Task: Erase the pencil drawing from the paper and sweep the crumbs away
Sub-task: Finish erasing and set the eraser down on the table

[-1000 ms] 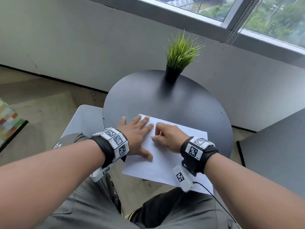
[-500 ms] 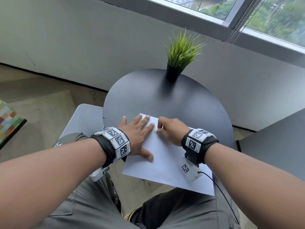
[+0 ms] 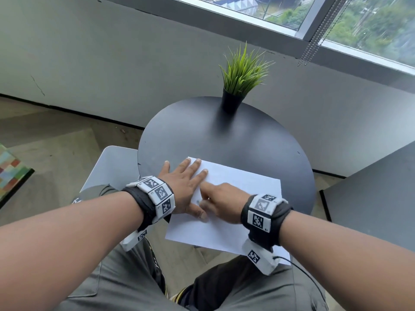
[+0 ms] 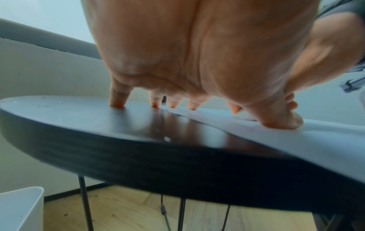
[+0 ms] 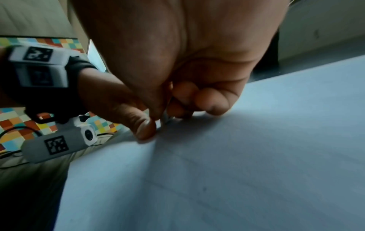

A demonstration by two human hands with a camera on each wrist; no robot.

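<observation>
A white sheet of paper (image 3: 242, 185) lies on the near side of a round black table (image 3: 202, 131), its near edge overhanging. My left hand (image 3: 188, 187) presses flat on the sheet's left edge, fingers spread, some fingertips (image 4: 118, 103) on the bare table. My right hand (image 3: 205, 204) sits just right of the left thumb (image 5: 144, 129), fingers curled and pinching a small white eraser (image 5: 165, 118) against the paper (image 5: 237, 171). A faint grey pencil smudge (image 3: 198, 202) shows between the two hands. The eraser is mostly hidden by the fingers.
A potted green grass plant (image 3: 242, 77) stands at the table's far edge. A white bin (image 4: 19, 207) sits on the floor to the left, below the table. A grey tabletop (image 3: 370, 198) is at the right. My knees are under the paper's near edge.
My right hand went a little away from me, then came back toward me and left, ending beside the left thumb. The left hand stayed flat on the paper.
</observation>
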